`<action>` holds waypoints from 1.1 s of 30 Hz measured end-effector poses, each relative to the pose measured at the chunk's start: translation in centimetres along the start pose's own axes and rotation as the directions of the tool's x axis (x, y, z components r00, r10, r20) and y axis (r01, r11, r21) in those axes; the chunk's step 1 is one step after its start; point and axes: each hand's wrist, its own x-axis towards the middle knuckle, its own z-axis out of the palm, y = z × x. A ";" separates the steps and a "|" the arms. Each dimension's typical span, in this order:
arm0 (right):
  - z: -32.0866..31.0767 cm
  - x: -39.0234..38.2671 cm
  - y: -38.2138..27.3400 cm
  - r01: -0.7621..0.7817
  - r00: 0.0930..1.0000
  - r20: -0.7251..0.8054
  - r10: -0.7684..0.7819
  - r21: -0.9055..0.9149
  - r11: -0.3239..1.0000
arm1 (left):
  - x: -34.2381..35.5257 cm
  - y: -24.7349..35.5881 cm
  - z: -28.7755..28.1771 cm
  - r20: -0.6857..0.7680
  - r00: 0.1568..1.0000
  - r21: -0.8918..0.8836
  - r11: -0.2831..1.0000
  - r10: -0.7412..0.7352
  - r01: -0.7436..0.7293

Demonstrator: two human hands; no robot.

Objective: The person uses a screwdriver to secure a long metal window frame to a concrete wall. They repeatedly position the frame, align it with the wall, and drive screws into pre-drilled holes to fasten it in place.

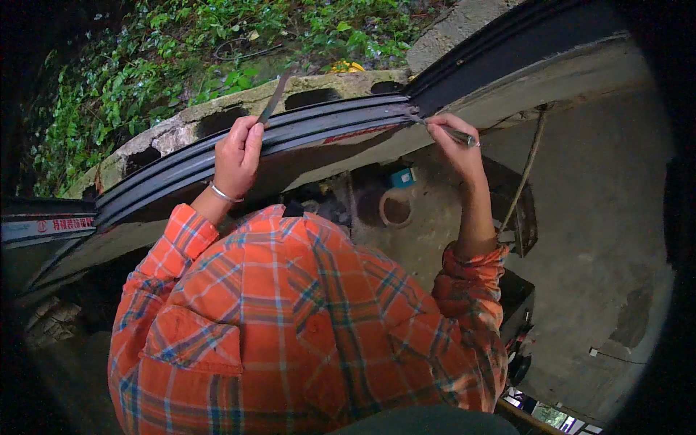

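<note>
My left hand (pixel 236 156), with a bracelet at the wrist, holds a long flat metal blade (pixel 277 92) upright over the grey metal window track (pixel 319 119). My right hand (pixel 453 145) grips a slim tool with a rounded, shiny handle (pixel 464 136). Its tip points at the track's right end, where a dark frame rail (pixel 486 48) meets it; whether it touches, I cannot tell. The grooved track runs on a weathered concrete ledge (pixel 168 127).
Green plants (pixel 109 87) grow beyond the ledge. Below are a round ochre pot (pixel 384 210), a blue box (pixel 402 177), a pale cord (pixel 529 167) along the right wall and a dark boxy object (pixel 517 293).
</note>
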 end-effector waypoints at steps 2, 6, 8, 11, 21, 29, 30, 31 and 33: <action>-0.3 -0.5 -1.0 0.067 0.998 0.023 -0.066 -0.066 0.996 | 0.2 -0.1 0.0 -0.020 1.000 0.001 1.000 0.015 -0.015; 2.5 -1.3 -4.4 -0.178 0.958 0.268 0.100 0.281 0.943 | 0.5 0.0 0.1 -0.047 0.996 0.014 0.997 0.081 -0.080; 4.6 -0.7 -2.7 -0.264 0.949 0.259 0.180 0.342 0.902 | 0.5 -0.1 0.3 -0.021 0.999 0.034 0.998 0.049 -0.048; 2.2 -0.2 -1.1 -0.219 0.970 0.169 0.177 0.275 0.936 | 0.2 0.0 0.3 -0.001 1.000 0.051 0.998 0.029 -0.029; 5.1 -1.4 -2.6 0.129 0.967 0.176 -0.182 0.273 0.953 | 0.6 -0.9 1.2 -0.090 0.995 0.046 0.998 0.035 -0.030; -0.2 -1.3 0.3 0.249 0.968 0.064 -0.241 -0.199 0.948 | 0.5 -1.5 0.8 -0.045 0.998 0.012 0.999 0.035 -0.034; 0.0 -1.6 -0.7 0.272 0.961 0.086 -0.262 -0.145 0.951 | 0.7 -1.6 0.7 -0.033 0.999 0.011 1.000 0.026 -0.026; 0.7 -2.0 -2.2 0.235 0.970 0.074 -0.232 -0.042 0.971 | 0.8 -1.5 0.7 -0.034 0.999 -0.010 0.999 0.039 -0.040; 2.8 -1.5 -4.3 0.326 0.921 0.203 -0.333 0.064 0.943 | 0.6 -1.3 0.7 -0.034 0.999 -0.018 0.999 0.042 -0.042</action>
